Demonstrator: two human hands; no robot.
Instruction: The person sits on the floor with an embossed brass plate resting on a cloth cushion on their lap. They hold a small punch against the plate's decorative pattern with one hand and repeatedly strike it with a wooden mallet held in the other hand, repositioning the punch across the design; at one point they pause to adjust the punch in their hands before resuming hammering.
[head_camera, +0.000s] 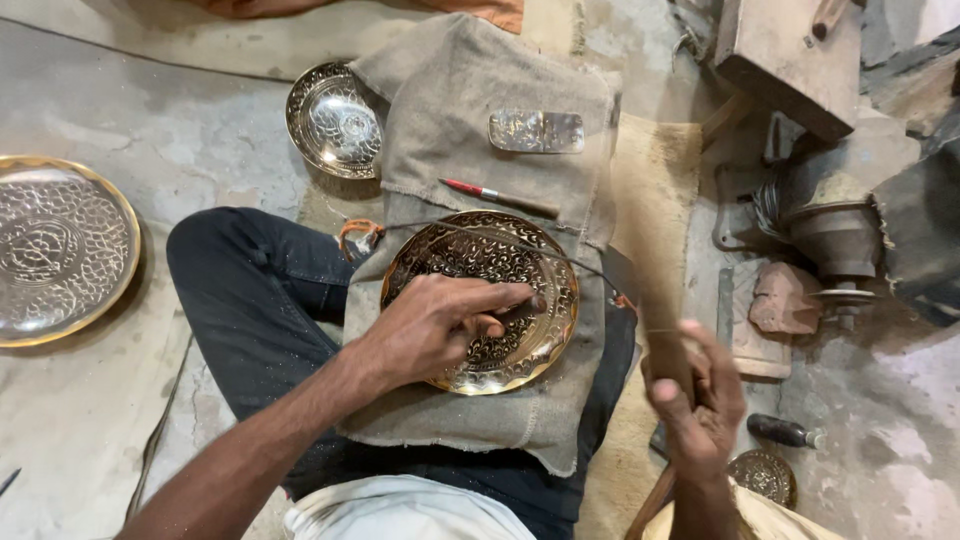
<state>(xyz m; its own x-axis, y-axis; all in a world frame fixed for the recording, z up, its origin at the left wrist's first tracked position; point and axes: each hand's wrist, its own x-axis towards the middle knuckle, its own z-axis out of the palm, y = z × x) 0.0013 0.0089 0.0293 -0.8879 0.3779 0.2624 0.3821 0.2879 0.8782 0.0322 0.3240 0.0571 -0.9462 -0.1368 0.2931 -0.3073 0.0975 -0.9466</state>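
An engraved brass plate (470, 262) lies on a burlap cloth (480, 90) spread over my lap. My left hand (440, 322) rests on the plate and pinches a thin chisel (520, 305) against its patterned surface. My right hand (695, 400) is raised at the right and grips a wooden-handled hammer (655, 250), which is blurred by motion above the plate's right side. A thin wire or cord (500, 240) crosses the plate's upper part.
A large engraved tray (60, 250) lies at the left on the floor. A smaller engraved bowl (335, 122) sits at the cloth's top left. A rectangular metal piece (536, 131) and a red-tipped tool (500, 197) lie on the cloth. Metal machinery (835, 235), a brick (785, 298) and a dark-handled tool (785, 431) crowd the right.
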